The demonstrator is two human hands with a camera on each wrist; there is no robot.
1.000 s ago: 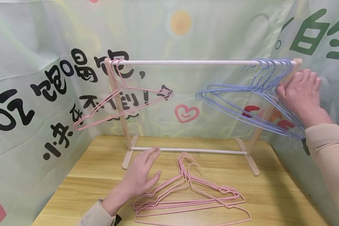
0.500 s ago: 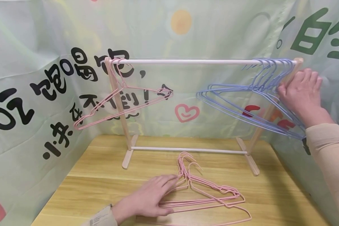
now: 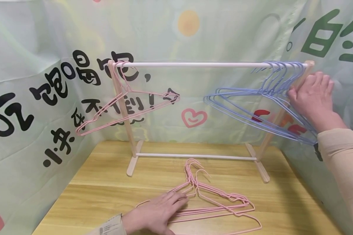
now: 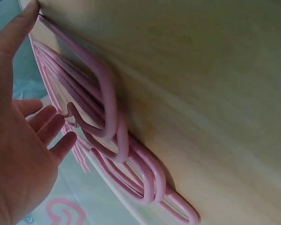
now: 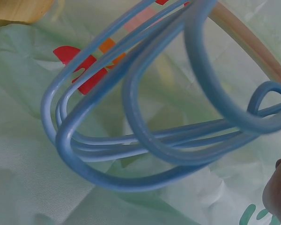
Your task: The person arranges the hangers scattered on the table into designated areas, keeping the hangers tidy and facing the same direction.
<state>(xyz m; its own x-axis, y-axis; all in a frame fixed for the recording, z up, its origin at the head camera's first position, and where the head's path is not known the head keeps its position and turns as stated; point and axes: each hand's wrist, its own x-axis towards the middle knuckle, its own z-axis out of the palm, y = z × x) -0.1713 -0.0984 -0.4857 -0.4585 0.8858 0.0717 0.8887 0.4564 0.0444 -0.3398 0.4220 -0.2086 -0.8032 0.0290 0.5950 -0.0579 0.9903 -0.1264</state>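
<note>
While the right hand [image 3: 313, 98] is clasped round the rack [image 3: 194, 65], the left hand [image 3: 160, 210] is spread over pink hangers [image 3: 211, 209] in front.

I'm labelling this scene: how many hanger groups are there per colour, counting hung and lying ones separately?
Pink: 2 (one hung pink group at the rack's left end, one lying pink group on the table)
Blue: 1 (one hung blue group, right end)
Total: 3 groups; single hangers overlap too much to count surely.
</note>
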